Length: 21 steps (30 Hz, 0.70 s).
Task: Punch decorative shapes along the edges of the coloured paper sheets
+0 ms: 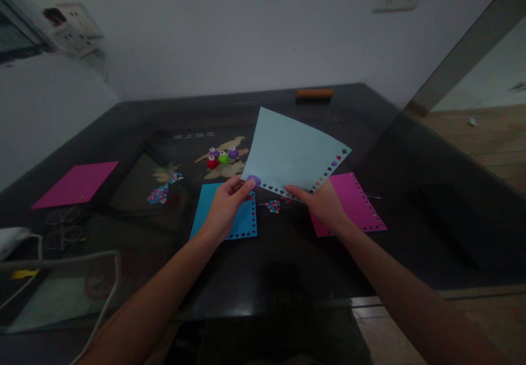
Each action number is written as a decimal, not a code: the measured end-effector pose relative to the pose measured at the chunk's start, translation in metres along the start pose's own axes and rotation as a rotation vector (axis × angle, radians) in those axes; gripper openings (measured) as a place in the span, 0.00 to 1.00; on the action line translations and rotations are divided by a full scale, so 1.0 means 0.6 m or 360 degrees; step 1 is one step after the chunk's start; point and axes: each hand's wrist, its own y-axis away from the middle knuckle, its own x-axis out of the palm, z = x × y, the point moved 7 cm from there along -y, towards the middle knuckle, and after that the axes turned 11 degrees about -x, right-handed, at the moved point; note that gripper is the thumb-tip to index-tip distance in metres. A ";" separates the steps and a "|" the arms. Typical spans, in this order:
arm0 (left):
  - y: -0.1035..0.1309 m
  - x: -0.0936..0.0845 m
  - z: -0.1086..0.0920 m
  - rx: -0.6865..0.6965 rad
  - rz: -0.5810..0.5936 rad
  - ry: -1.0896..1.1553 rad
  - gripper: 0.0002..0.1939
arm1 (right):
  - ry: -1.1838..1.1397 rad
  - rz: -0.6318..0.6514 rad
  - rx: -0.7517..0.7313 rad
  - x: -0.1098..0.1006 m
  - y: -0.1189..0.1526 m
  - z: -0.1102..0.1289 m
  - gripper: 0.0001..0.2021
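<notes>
A pale blue sheet of paper [293, 146] is held tilted above the table, with small shaped holes along its lower and right edges. My left hand [225, 203] is closed on a small purple paper punch [253, 181] at the sheet's lower left corner. With thumb on top, my right hand [324, 203] grips the lower edge; its other fingers are mostly hidden. Beneath my left hand lies a blue sheet [244, 225] with punched edges. A pink punched sheet [355, 203] is under my right hand. Small paper cut-outs [273, 206] lie between them.
Several coloured punches [223, 158] stand on the dark table [287, 266]. More cut-outs [159, 194] and a pink sheet [78, 184] lie left, near scissors [63, 236] and a white cable [117, 277]. A brown roll [314, 93] sits at the back edge.
</notes>
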 end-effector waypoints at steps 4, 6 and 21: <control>-0.001 0.000 0.000 0.0010 0.0009 -0.0006 0.09 | -0.0016 0.0004 -0.0001 0.002 0.000 0.000 0.12; 0.000 0.000 -0.001 0.0012 -0.0003 -0.0019 0.10 | -0.0017 0.0003 0.0009 0.002 0.000 -0.001 0.12; 0.001 0.001 -0.004 0.0030 -0.0006 -0.0055 0.09 | 0.0022 0.0014 -0.0039 0.001 0.000 0.003 0.12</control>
